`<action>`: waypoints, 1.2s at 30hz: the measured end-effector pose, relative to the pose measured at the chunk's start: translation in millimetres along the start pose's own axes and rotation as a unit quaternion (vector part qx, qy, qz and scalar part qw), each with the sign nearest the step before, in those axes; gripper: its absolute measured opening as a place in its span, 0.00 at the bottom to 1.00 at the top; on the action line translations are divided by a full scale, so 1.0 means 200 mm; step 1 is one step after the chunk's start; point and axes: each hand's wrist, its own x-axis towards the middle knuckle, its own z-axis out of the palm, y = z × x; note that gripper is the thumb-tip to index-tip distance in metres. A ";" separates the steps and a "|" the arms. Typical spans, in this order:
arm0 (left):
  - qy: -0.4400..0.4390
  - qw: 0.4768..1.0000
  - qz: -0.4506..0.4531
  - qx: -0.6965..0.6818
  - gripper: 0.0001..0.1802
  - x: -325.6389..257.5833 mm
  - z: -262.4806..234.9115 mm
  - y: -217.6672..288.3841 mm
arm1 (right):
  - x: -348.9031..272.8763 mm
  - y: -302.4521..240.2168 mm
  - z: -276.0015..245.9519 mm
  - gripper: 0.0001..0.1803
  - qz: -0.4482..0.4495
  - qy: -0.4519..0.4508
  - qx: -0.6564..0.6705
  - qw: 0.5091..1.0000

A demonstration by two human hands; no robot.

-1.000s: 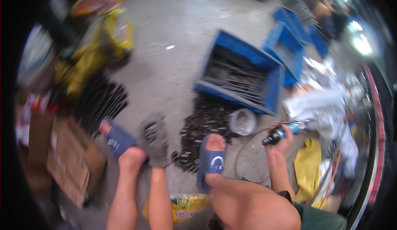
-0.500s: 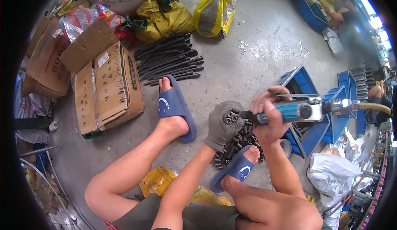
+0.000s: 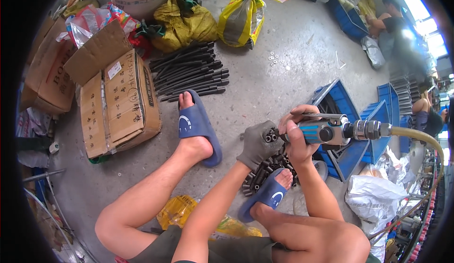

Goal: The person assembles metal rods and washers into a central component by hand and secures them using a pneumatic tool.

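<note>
My left hand (image 3: 259, 144) wears a grey glove and grips several short dark metal sleeves (image 3: 270, 136) at chest height. My right hand (image 3: 297, 137) is bare and closed around a blue and silver air tool (image 3: 331, 129), whose nose touches the sleeves in the glove. A yellowish hose (image 3: 423, 142) runs from the tool off to the right. Below the hands lies a heap of the same dark sleeves (image 3: 262, 172) on the concrete, between my feet in blue slippers (image 3: 195, 123).
A bundle of long black tubes (image 3: 191, 71) lies ahead. Cardboard boxes (image 3: 118, 100) stand left, filled bags (image 3: 239, 19) at the back. Blue bins (image 3: 340, 100) sit right, beside a white sack (image 3: 371, 194). Another person (image 3: 390, 19) sits far right.
The view swung left from the blue bins toward the boxes and bags. My hands rose from the floor heap and came together, tool against the gloved hand.
</note>
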 end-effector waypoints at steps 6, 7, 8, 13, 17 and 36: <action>0.027 1.000 0.000 -0.011 0.14 0.00 0.03 -0.04 | 0.03 -0.03 0.12 0.19 0.008 0.061 0.022 0.998; 0.026 1.000 0.001 -0.013 0.14 0.01 0.04 -0.03 | 0.03 -0.03 0.12 0.19 -0.013 0.075 0.050 0.996; 0.024 1.000 0.003 -0.010 0.14 0.01 0.05 -0.02 | 0.03 -0.03 0.10 0.19 -0.013 0.076 0.049 0.996; 0.013 1.000 0.012 0.018 0.13 0.02 0.05 -0.02 | 0.01 0.00 0.04 0.17 0.016 0.063 0.041 0.997; 0.008 0.999 0.011 0.031 0.13 0.02 0.07 -0.03 | 0.02 0.00 0.03 0.16 0.010 0.070 0.053 0.996; -0.002 0.999 0.029 0.032 0.11 0.03 0.06 -0.04 | 0.00 0.07 -0.03 0.18 0.019 0.031 0.024 0.999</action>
